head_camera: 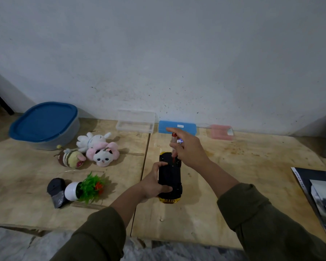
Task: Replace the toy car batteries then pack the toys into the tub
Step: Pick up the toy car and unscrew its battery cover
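Gripping the upturned toy car (169, 176) on the table (224, 194), left hand (154, 183) wraps its side; right hand (188, 149) just above pinches a screwdriver (174, 146), tip on the underside.

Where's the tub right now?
Head view, far left: the tub, blue lid on, sits by the wall just behind the plush toys.
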### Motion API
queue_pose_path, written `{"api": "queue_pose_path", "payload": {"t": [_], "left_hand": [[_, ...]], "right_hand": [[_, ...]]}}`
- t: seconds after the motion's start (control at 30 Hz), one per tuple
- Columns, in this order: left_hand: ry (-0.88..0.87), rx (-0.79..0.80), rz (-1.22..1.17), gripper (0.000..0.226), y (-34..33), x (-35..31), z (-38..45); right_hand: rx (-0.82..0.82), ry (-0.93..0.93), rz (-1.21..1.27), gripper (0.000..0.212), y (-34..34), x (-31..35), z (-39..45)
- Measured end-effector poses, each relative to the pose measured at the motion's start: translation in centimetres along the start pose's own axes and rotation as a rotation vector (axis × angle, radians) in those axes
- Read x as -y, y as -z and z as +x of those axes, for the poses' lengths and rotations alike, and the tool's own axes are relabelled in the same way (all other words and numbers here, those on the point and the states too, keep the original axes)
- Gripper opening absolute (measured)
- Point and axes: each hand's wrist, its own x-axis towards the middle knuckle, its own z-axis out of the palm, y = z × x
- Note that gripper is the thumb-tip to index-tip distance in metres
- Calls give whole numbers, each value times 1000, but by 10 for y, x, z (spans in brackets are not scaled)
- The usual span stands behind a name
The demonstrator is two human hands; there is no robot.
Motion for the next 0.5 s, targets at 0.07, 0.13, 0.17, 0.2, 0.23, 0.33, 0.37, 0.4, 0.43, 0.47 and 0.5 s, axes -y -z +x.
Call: {"api": "queue_pose_path", "payload": {"t": [0.07, 0.13, 0.17, 0.2, 0.23, 0.33, 0.37, 0.4, 0.43, 0.47, 0.5], "left_hand": [[1, 1, -3, 76, -1, 1, 0], [4, -2, 5, 76, -1, 1, -1], [5, -3, 7, 76, 0, 1, -1], [4, -5, 10, 76, 0, 0, -1], [4, -6, 13, 76, 0, 0, -1], [10, -10, 1, 76, 1, 1, 0], [13, -14, 2, 76, 1, 1, 0], [15, -18, 8, 76, 2, 1, 0], [16, -19, 12, 76, 2, 1, 1], [18, -18, 15, 76, 3, 1, 2], [20, -18, 18, 76, 3, 1, 2]], "right_hand": [[45, -4, 1, 42, 0, 2, -2], [54, 26, 1, 31, 0, 2, -4], [49, 34, 6, 27, 0, 1, -5], [37, 31, 14, 25, 1, 1, -5], [19, 20, 26, 25, 1, 0, -5], [-39, 12, 2, 29, 1, -2, -5], [-47, 18, -35, 30, 1, -3, -5], [-47, 25, -67, 27, 1, -3, -6], [-40, 30, -86, 24, 2, -3, -5], [-29, 33, -90, 20, 2, -3, -5], [-20, 31, -86, 18, 3, -2, -6]]}}
